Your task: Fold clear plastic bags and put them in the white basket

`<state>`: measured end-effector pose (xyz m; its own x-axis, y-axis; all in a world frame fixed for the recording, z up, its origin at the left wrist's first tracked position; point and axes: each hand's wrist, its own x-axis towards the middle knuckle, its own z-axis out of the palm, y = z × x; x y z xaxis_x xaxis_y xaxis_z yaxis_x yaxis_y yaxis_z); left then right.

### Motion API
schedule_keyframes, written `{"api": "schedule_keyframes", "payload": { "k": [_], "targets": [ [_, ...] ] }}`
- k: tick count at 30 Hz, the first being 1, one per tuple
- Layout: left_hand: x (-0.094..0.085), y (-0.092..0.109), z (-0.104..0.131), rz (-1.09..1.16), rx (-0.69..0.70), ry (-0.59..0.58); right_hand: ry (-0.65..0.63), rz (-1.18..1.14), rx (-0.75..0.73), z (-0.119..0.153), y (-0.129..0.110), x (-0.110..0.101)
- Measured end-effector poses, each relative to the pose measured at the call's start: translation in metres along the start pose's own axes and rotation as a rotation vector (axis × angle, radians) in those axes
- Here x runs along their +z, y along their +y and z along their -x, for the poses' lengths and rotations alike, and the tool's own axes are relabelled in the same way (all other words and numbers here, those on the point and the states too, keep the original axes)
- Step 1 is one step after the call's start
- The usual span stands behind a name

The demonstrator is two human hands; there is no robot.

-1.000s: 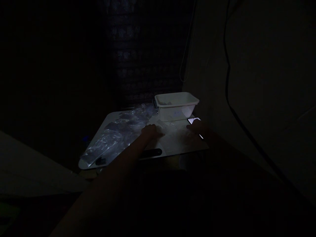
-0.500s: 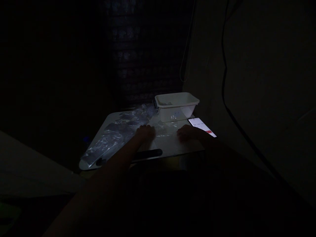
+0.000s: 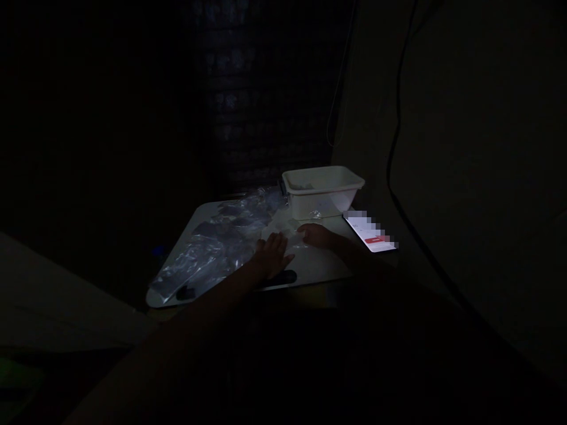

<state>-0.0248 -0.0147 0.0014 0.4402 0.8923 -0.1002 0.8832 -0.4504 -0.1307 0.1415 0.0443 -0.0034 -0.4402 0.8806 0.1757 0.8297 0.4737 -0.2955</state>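
In the dim light my left hand (image 3: 272, 255) lies open on the small white table, fingers spread over the near part of a clear plastic bag (image 3: 290, 226). My right hand (image 3: 318, 235) is closed, its thumb and fingertips at the right side of the same bag; the exact grip is dark. A heap of crinkled clear plastic bags (image 3: 208, 248) covers the table's left half, beside my left hand. Behind my hands stands a white plastic tub (image 3: 325, 200), with something pale and hard to make out inside.
A phone (image 3: 370, 231) with a lit screen lies at the right edge of the table (image 3: 328, 262). The near edge has a dark handle slot (image 3: 283, 277). A dark cable (image 3: 392, 159) hangs along the right wall; a shuttered surface (image 3: 248, 118) rises behind.
My left hand has come nearer and spread flat. My right hand has moved left to the clear plastic bag, closer to my left hand. The view has shifted slightly.
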Motion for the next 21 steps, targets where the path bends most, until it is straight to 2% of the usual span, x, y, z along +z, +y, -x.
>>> {"api": "schedule_keyframes", "payload": {
  "k": [3, 8, 12, 15, 18, 21],
  "targets": [
    [0.001, 0.001, 0.002, -0.028, -0.008, 0.058, -0.070, -0.026, 0.069, -0.004, -0.006, 0.000],
    [0.004, 0.004, 0.002, -0.010, 0.027, 0.079, -0.092, -0.044, 0.073, -0.010, -0.014, -0.002],
    [0.004, 0.005, 0.001, -0.020, 0.001, 0.113, 0.011, -0.092, 0.032, -0.011, -0.015, -0.003],
    [0.003, 0.006, 0.001, -0.025, -0.012, 0.097, 0.083, -0.070, 0.038, -0.009, -0.014, -0.005],
    [0.000, 0.007, 0.002, -0.004, -0.005, 0.054, 0.103, -0.170, 0.168, -0.007, -0.011, -0.007],
    [-0.002, 0.007, 0.002, 0.016, 0.014, 0.019, 0.064, -0.544, 0.429, -0.007, -0.009, -0.009]
  ]
}}
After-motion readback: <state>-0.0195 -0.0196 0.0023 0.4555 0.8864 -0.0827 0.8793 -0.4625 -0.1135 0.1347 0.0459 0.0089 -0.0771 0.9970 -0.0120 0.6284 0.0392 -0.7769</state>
